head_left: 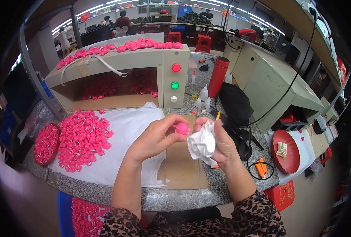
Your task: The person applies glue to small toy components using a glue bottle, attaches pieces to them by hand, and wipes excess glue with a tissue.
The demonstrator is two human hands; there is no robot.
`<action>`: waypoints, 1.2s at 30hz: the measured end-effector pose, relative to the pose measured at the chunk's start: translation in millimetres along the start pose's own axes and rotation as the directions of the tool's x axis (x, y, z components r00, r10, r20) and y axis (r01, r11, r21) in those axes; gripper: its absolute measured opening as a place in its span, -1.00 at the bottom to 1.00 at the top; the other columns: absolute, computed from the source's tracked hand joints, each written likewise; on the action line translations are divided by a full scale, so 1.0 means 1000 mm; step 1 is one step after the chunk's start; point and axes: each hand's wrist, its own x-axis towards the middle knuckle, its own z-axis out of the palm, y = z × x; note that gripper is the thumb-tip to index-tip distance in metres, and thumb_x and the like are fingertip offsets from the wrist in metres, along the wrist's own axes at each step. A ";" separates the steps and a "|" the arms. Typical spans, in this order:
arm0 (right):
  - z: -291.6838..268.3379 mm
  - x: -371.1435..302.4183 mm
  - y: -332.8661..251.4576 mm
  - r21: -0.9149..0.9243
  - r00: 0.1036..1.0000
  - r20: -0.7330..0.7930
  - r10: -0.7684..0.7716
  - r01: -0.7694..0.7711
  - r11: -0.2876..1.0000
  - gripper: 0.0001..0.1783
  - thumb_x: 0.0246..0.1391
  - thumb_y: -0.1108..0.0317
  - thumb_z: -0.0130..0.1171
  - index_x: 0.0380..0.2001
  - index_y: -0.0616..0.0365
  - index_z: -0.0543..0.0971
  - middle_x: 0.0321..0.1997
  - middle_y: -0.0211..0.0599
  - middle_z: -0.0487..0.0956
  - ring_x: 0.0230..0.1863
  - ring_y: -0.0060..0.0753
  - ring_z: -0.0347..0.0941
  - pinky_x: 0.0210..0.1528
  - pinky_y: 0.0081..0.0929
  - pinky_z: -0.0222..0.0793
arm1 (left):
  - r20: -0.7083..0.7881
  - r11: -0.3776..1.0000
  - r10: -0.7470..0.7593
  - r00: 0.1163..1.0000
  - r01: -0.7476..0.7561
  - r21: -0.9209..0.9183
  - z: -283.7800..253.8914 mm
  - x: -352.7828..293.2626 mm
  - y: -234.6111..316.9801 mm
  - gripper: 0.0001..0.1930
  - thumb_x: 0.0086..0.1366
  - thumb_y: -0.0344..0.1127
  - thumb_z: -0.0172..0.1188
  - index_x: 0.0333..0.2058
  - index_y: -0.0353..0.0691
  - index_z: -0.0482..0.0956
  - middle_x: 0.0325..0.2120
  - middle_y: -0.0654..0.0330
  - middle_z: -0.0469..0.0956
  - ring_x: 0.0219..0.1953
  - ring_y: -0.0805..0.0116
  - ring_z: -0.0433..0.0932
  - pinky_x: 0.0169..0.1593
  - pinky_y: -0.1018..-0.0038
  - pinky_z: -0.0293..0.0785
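Between the thumb and fingers of my left hand [153, 138] is a small, shiny, round pink piece [182, 128]. My right hand [225, 148] is closed around a crumpled white cloth [202, 143], whose edge is beside or against the pink piece; I cannot tell if they touch. A thin yellow tip [218, 115] sticks up behind the right fingers, perhaps part of a slim tool held with the cloth. Both hands are over a brown cardboard sheet [183, 173] on the speckled worktop. To the left, a large heap of similar pink pieces [82, 138] lies on a white sheet [134, 118].
A red basket [53, 156] of pink pieces stands far left. Behind is a pale box-shaped machine [169, 59] with more pieces on and inside it. A red flask [219, 77], small bottles [204, 93] and a black bag [234, 102] stand ahead; a red bowl [292, 162] sits right.
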 end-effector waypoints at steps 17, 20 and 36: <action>0.002 0.010 0.023 -0.226 0.967 -0.254 -0.034 -0.026 0.974 -0.70 0.06 0.14 -0.04 -0.27 0.14 0.39 -0.37 -0.43 0.46 -0.36 -0.63 0.40 -0.33 -0.64 0.36 | -0.079 0.842 0.157 0.984 -0.092 0.532 0.023 0.009 -0.005 -0.71 0.06 -0.26 0.08 -0.27 -0.23 0.29 -0.38 0.02 0.41 -0.41 0.03 0.45 -0.40 0.27 0.36; -0.001 0.009 0.023 -0.203 0.966 -0.256 -0.024 -0.029 0.979 -0.71 0.07 0.13 -0.06 -0.29 0.13 0.39 -0.41 -0.44 0.46 -0.41 -0.65 0.39 -0.38 -0.66 0.35 | -0.081 0.780 0.163 0.983 -0.078 0.620 0.027 0.008 -0.003 -0.74 0.05 -0.32 0.09 -0.33 -0.27 0.25 -0.48 0.02 0.37 -0.47 -0.02 0.39 -0.47 0.25 0.30; -0.007 0.011 0.029 -0.458 0.922 -0.215 -0.323 0.197 0.867 -0.89 0.04 0.31 0.02 -0.48 0.08 0.38 -0.53 -0.51 0.42 -0.52 -0.73 0.32 -0.48 -0.74 0.23 | -0.127 0.755 0.114 0.985 -0.003 0.655 0.041 0.010 -0.023 -0.83 0.08 -0.36 -0.05 -0.46 -0.33 0.20 -0.58 -0.05 0.39 -0.49 -0.03 0.42 -0.46 0.21 0.33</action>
